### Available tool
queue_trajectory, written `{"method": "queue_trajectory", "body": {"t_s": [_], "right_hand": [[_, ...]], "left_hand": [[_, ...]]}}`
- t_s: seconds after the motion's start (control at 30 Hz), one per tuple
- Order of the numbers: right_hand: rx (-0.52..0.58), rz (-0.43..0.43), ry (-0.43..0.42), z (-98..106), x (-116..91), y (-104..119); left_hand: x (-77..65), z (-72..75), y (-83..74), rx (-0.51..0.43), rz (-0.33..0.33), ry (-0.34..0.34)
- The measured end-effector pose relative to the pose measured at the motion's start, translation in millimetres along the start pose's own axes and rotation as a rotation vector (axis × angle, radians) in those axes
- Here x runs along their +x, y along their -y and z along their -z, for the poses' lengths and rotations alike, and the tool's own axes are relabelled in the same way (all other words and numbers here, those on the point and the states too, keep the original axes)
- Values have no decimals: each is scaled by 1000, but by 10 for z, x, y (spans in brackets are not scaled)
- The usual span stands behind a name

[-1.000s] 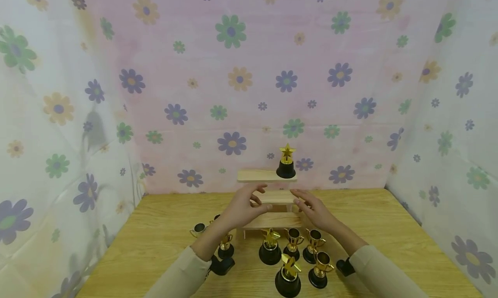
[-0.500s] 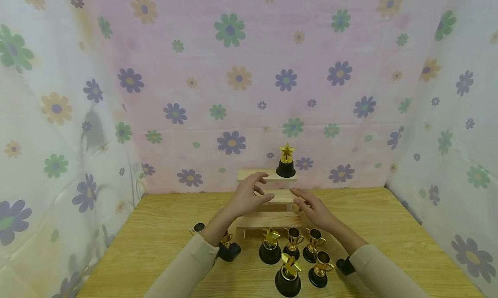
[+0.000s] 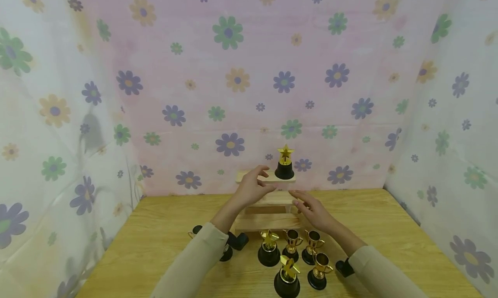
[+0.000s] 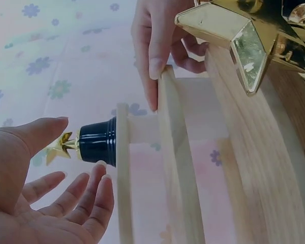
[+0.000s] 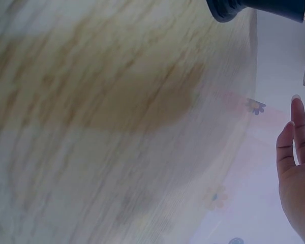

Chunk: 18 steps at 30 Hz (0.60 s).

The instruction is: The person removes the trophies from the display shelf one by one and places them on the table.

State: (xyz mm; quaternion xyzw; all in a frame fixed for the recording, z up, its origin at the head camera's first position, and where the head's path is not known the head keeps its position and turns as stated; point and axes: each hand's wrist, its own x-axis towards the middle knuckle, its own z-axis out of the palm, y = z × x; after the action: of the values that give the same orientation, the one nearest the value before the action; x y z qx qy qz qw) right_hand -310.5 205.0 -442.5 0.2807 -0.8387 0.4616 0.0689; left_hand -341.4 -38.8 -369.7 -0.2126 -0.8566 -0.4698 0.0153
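Observation:
A three-tier wooden stand stands at the back middle of the table. On the right end of its top tier is an upright gold star trophy with a black base. My left hand holds nothing, its fingers and thumb spread in front of the top tier. In the left wrist view that hand is close to the star trophy, seemingly apart from it. My right hand is at the right end of the middle tier, its fingertips appearing to touch the tier's edge.
Two more star trophies and several gold cup trophies stand on the table before the stand. Others, left of centre, are partly hidden by my left arm. Flowered cloth surrounds the table at back and sides.
My left hand has risen and moved slightly right, from the middle tier to the top tier by the star trophy. My right hand has stayed at the stand's right end.

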Motion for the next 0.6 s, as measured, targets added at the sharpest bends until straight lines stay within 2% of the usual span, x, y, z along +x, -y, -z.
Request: {"method": "queue_trajectory", "body": {"t_s": [0.33, 0.6], "right_hand": [[-2, 2, 4, 4, -5, 11], [4, -4, 15, 7, -2, 11]], "left_hand": [[112, -84, 28, -50, 12, -37], [256, -166, 22, -105, 21, -73]]}}
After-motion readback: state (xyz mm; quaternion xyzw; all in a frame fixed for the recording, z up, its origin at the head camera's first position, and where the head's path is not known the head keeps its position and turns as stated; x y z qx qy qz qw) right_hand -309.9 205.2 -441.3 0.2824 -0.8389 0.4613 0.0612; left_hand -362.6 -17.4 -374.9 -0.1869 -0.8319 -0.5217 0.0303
